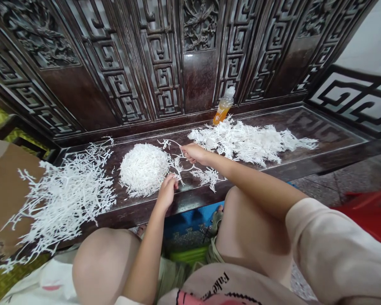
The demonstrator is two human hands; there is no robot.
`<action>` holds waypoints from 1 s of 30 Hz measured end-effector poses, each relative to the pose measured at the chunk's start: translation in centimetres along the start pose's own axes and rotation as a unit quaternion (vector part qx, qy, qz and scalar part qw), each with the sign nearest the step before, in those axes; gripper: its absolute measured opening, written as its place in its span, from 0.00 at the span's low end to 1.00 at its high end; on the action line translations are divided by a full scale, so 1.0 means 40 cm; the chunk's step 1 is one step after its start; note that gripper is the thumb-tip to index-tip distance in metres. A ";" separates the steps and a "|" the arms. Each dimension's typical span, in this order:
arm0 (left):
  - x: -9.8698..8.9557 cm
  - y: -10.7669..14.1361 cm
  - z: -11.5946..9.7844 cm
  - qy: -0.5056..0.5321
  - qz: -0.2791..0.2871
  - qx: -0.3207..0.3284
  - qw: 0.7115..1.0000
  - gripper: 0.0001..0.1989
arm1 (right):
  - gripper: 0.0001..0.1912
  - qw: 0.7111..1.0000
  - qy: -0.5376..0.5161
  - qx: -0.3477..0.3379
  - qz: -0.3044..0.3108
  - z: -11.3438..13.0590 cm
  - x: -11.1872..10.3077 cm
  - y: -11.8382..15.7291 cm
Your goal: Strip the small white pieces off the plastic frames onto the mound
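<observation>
My right hand (pixel 193 153) is closed in a pinch around a thin white branched sprig (pixel 170 143), which looks like plastic. Lower and to the left, my left hand (pixel 169 189) has its fingers curled together at the tips of a white sprig (pixel 178 166); whether both hands grip the same piece is hard to see. Just beside my left hand rises a round mound of short white bits (pixel 144 169). A small loose white cluster (pixel 207 176) lies on the dark wooden bench (pixel 127 205) below my right hand.
Leftward, a tangled heap of bare white branches (pixel 71 192) overhangs the bench edge near a cardboard box (pixel 9 182). Bushier white sprigs (pixel 247 142) spread out on the right. Behind them stands an orange drink bottle (pixel 224 106) against the carved backrest (pixel 200 80).
</observation>
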State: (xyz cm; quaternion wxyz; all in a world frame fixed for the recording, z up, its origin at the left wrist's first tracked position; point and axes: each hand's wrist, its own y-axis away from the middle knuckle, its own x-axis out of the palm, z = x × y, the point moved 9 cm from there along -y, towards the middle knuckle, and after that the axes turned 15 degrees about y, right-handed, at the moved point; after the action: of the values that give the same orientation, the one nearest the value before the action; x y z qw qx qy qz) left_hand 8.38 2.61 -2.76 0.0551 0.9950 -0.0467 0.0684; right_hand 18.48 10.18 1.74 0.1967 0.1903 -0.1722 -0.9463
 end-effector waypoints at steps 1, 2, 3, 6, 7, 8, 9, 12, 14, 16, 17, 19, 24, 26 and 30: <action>0.004 0.000 0.003 -0.001 0.004 -0.001 1.000 0.12 | 0.15 1.000 0.005 -0.002 0.003 0.001 0.004 0.002; 0.009 0.001 0.006 -0.006 0.010 -0.004 1.000 0.13 | 0.15 1.000 0.009 -0.006 0.008 0.003 0.009 0.003; 0.014 0.003 0.009 -0.013 0.013 -0.008 1.000 0.14 | 0.15 1.000 0.010 -0.010 0.014 0.005 0.013 0.004; 0.013 0.006 0.016 -0.037 -0.005 -0.018 0.999 0.16 | 0.16 0.999 0.007 -0.022 0.029 0.010 0.026 0.008; 0.007 0.007 0.016 -0.043 -0.022 -0.018 0.999 0.17 | 0.16 0.999 0.005 -0.025 0.034 0.012 0.030 0.009; 0.000 0.008 0.015 -0.052 -0.041 -0.014 0.998 0.19 | 0.15 0.999 0.004 -0.027 0.037 0.013 0.033 0.011; -0.006 0.009 0.012 -0.063 -0.057 -0.010 0.996 0.20 | 0.15 0.999 0.004 -0.028 0.040 0.015 0.036 0.013; -0.011 0.011 0.002 -0.112 -0.073 0.008 0.991 0.21 | 0.16 0.998 0.005 -0.034 0.049 0.020 0.044 0.020; -0.004 0.012 -0.002 -0.143 -0.059 0.017 0.988 0.21 | 0.16 0.998 0.003 -0.038 0.053 0.024 0.049 0.022; 0.009 0.011 -0.002 -0.164 -0.035 0.021 0.986 0.21 | 0.16 0.998 -0.001 -0.039 0.054 0.025 0.049 0.022; 0.016 0.011 -0.001 -0.170 -0.023 0.021 0.985 0.21 | 0.16 0.998 -0.003 -0.040 0.052 0.026 0.047 0.021; 0.026 0.011 0.003 -0.172 -0.010 0.020 0.985 0.20 | 0.16 0.998 -0.009 -0.041 0.044 0.026 0.040 0.018; 0.032 0.012 0.016 -0.131 -0.021 0.015 0.991 0.13 | 0.16 0.996 -0.054 -0.037 0.063 0.035 0.043 0.031; 0.027 0.012 0.019 -0.116 -0.038 0.014 0.992 0.12 | 0.16 0.993 -0.070 -0.040 0.087 0.045 0.057 0.044; 0.018 0.014 0.014 -0.123 -0.063 0.031 0.990 0.17 | 0.16 0.991 -0.078 -0.041 0.101 0.060 0.075 0.064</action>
State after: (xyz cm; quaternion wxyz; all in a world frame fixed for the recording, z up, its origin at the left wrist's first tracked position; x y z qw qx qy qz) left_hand 9.12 1.93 -3.13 0.0226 0.9981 0.0113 -0.0565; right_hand 15.70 7.25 3.99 0.2850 0.0896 -0.1664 -0.9397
